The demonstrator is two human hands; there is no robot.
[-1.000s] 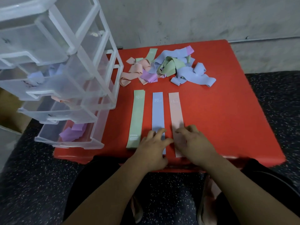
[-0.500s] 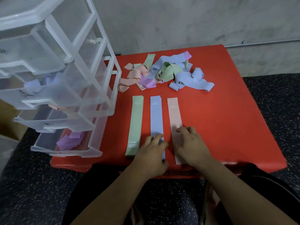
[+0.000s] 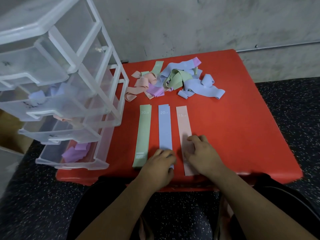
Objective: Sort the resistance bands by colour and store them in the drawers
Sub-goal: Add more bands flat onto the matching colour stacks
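Dim, even indoor light, soft faint shadows, no glare, slight overall softness, wide-angle bending toward the edges, corners darker

Green band (image 3: 142, 135), blue band (image 3: 164, 127), pink band (image 3: 183, 123) lie flat, parallel, before tangled pile (image 3: 174, 80)

A flat blue elastic band (image 3: 164, 129) lies between a green band (image 3: 143, 132) and a pink band (image 3: 184, 125) on the red surface (image 3: 242, 135); tangled bands (image 3: 174, 80) behind, clear plastic drawers (image 3: 72, 66) at left.

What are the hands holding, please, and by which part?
Neither plainly grips: left hand rests on the blue band, right hand on the pink band, both at near ends.
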